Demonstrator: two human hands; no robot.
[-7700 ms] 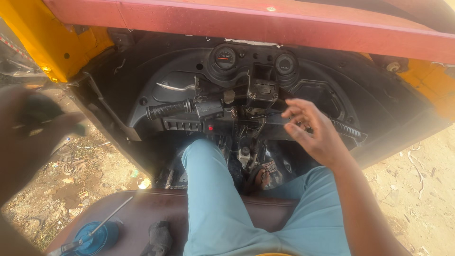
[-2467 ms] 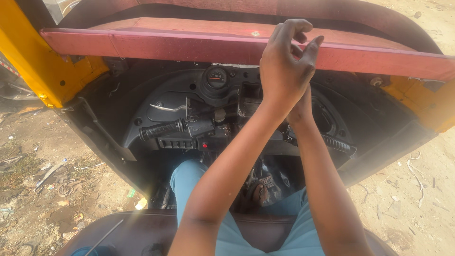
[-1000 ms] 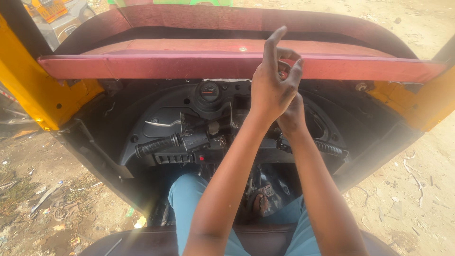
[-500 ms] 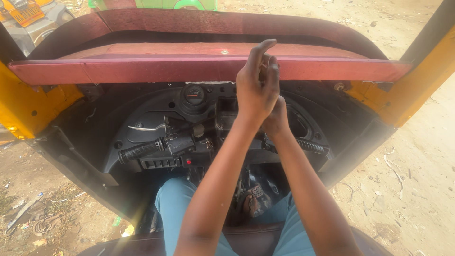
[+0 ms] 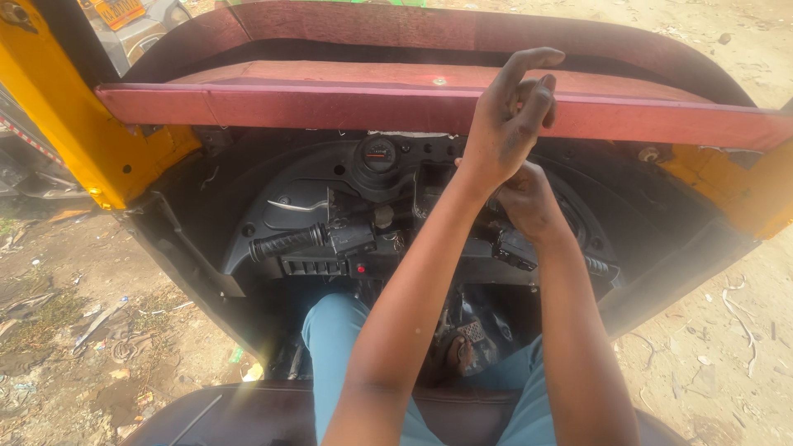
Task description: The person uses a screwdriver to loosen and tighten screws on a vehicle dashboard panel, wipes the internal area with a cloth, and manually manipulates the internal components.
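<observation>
Since half a second ago the view has turned a little to the left, so the yellow post (image 5: 78, 107) at the upper left of the frame shows more, and the left hand (image 5: 512, 116) has loosened: its index finger now points up and forward instead of lying flat with the others.

The biggest thing is the dark red beam (image 5: 330, 103), which runs across the whole upper part of the frame from the yellow post to the yellow side (image 5: 735, 186) at the right edge. Below it sits the black dashboard (image 5: 281, 206), filling the centre. The sandy ground (image 5: 74, 330) with litter lies at the lower left and again at the right.

Both forearms rise from the bottom centre, over legs in light blue trousers (image 5: 330, 339) and a dark seat (image 5: 215, 413). The black handlebar grip (image 5: 285, 242) sticks out to the left of centre, well apart from both hands. A small round gauge (image 5: 378, 153) sits just under the beam.

The left hand is in front of the beam, upper right of centre, half curled with the thumb bent toward the fingers; it grips nothing I can see. The right hand (image 5: 529, 198) is just below it, touching its wrist, turned away from me. Whether its fingers are open or closed around something on the dashboard, I cannot tell.
</observation>
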